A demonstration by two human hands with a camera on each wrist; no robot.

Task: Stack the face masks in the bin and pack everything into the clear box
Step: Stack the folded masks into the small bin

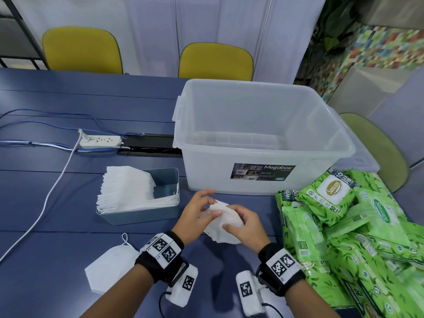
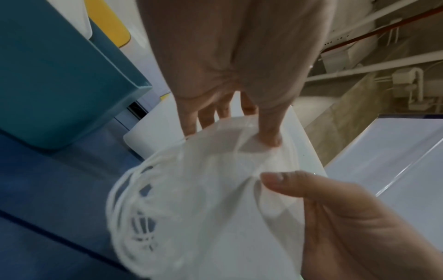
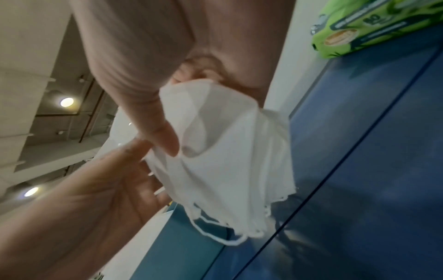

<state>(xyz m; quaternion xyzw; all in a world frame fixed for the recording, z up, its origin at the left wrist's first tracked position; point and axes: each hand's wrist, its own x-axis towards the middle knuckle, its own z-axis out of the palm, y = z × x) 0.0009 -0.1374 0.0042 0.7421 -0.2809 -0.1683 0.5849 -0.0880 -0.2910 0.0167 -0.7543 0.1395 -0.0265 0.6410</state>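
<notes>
Both hands hold a small bunch of white face masks (image 1: 221,222) just above the table, in front of the clear box (image 1: 259,134). My left hand (image 1: 212,203) pinches the bunch's upper left edge; its thumb (image 2: 269,136) presses into the fabric. My right hand (image 1: 236,216) grips the masks (image 3: 227,161) from the right, thumb (image 3: 165,140) on top. The ear loops (image 2: 129,208) dangle. The blue-grey bin (image 1: 142,218) to the left holds a leaning stack of masks (image 1: 128,187). One loose mask (image 1: 107,269) lies flat by my left wrist.
The clear box has nothing in it. Several green wipe packs (image 1: 344,216) are heaped at the right table edge. A power strip (image 1: 101,141) with cables and a black cable hatch (image 1: 149,144) lie behind the bin. Yellow chairs (image 1: 215,61) stand beyond the table.
</notes>
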